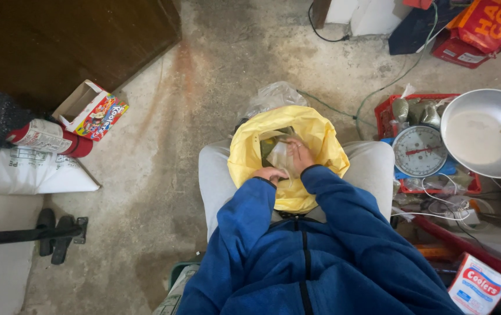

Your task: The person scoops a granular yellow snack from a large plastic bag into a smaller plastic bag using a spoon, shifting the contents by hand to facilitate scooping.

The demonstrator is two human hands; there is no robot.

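Note:
A yellow plastic bag [320, 137] lies open on my lap, between my knees in grey trousers. My left hand [270, 174] rests on the bag's near rim, fingers curled over it. My right hand [299, 156] reaches into the bag's mouth and holds a small clear plastic packet [278, 156] with greenish contents. More green packets show inside the bag. Both my arms are in blue sleeves.
To the right stand a dial kitchen scale [420, 151] on a red crate [386, 112] and a large metal bowl [487, 133]. A small carton [477, 286] lies at lower right. To the left lie an open colourful box [91, 109], a red-and-white can [49, 139] and white sacks [23, 172].

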